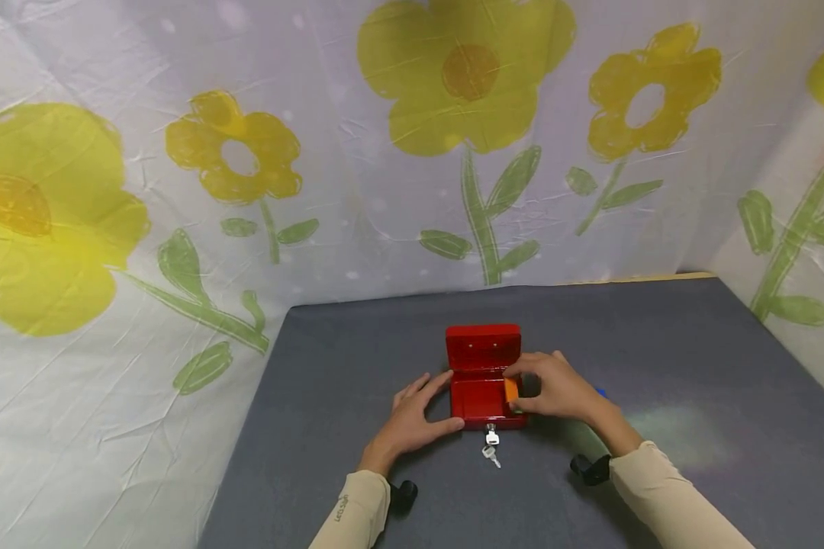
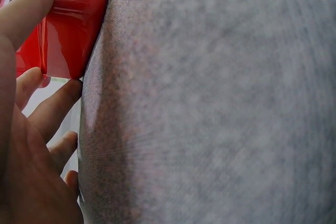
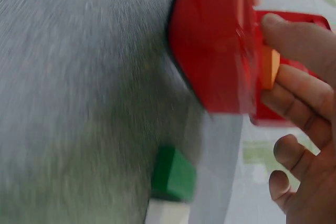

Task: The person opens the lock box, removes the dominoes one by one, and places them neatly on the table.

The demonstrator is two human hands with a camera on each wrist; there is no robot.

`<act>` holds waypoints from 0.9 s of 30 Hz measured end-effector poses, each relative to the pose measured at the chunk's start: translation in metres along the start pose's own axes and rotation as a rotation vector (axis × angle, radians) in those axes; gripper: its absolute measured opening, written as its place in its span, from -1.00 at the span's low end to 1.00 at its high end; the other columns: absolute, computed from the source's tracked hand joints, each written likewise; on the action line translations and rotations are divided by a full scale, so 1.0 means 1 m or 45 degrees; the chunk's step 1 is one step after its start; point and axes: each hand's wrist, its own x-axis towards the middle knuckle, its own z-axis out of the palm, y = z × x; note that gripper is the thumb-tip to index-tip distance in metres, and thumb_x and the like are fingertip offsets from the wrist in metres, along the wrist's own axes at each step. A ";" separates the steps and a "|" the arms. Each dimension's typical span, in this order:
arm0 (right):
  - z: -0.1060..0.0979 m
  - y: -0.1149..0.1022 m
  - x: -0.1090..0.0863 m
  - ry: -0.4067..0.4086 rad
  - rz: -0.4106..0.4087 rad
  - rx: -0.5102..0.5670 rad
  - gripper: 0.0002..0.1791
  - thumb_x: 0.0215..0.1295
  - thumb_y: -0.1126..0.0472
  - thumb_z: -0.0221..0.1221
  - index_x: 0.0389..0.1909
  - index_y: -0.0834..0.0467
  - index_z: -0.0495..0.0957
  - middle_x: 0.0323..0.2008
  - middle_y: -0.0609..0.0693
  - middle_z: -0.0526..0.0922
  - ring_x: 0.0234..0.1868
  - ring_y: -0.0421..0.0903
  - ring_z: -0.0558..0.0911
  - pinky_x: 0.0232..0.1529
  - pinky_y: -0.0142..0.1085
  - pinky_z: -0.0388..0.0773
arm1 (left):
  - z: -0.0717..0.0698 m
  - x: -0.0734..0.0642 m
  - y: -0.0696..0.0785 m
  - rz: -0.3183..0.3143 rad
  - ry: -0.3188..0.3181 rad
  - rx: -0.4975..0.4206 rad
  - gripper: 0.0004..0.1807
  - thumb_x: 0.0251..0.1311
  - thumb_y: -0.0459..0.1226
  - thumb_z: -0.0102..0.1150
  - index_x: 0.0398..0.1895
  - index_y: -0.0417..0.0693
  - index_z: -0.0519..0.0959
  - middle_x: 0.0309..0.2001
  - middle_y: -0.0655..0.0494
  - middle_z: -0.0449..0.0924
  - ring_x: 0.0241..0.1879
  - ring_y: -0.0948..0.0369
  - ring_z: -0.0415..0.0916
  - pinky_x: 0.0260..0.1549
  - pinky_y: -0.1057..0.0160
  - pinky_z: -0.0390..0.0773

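A red metal cash box (image 1: 484, 402) sits on the grey table with its lid (image 1: 484, 347) raised. My left hand (image 1: 415, 419) spans its left side, fingers spread and fairly straight. The thumb touches the front left corner and the index fingertip is at the rear left. My right hand (image 1: 556, 387) pinches an orange block (image 1: 511, 390) between thumb and fingers at the right side of the box's opening. In the right wrist view the orange block (image 3: 271, 66) shows at the box rim, partly covered by fingers. Two keys (image 1: 492, 438) hang from the front lock.
Outside the box, the right wrist view shows a green block (image 3: 173, 177) and a white block (image 3: 168, 213) on the table. A bit of blue (image 1: 600, 392) peeks out behind my right wrist. A flower-printed curtain (image 1: 357, 252) hangs behind the grey table (image 1: 364, 328).
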 end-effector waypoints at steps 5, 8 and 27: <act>-0.016 0.012 -0.016 0.071 -0.039 0.080 -0.57 0.07 0.08 0.53 -0.01 0.03 0.72 -0.16 -0.23 0.70 -0.38 -0.11 0.49 -0.24 -0.26 0.06 | 0.000 0.000 -0.001 -0.001 0.008 0.008 -0.07 0.00 0.36 0.29 0.50 0.76 0.15 0.60 0.13 0.14 0.59 -0.12 -0.08 0.33 -0.47 0.22; -0.026 0.019 -0.028 0.115 -0.032 0.118 -0.60 0.09 0.10 0.53 -0.02 -0.05 0.70 -0.18 -0.24 0.67 -0.46 -0.13 0.39 -0.24 -0.25 0.02 | 0.000 0.000 0.000 -0.001 0.010 0.004 -0.07 0.00 0.36 0.30 0.51 0.74 0.16 0.60 0.13 0.14 0.58 -0.12 -0.07 0.32 -0.47 0.23; -0.058 0.080 -0.116 0.318 0.117 -0.003 -0.58 -0.03 0.29 0.53 -0.08 0.11 0.68 -0.23 -0.13 0.64 -0.43 -0.22 0.31 -0.17 -0.15 -0.14 | 0.001 0.001 0.000 -0.018 0.005 0.011 -0.08 0.00 0.37 0.29 0.49 0.80 0.14 0.61 0.10 0.13 0.57 -0.15 -0.06 0.31 -0.47 0.25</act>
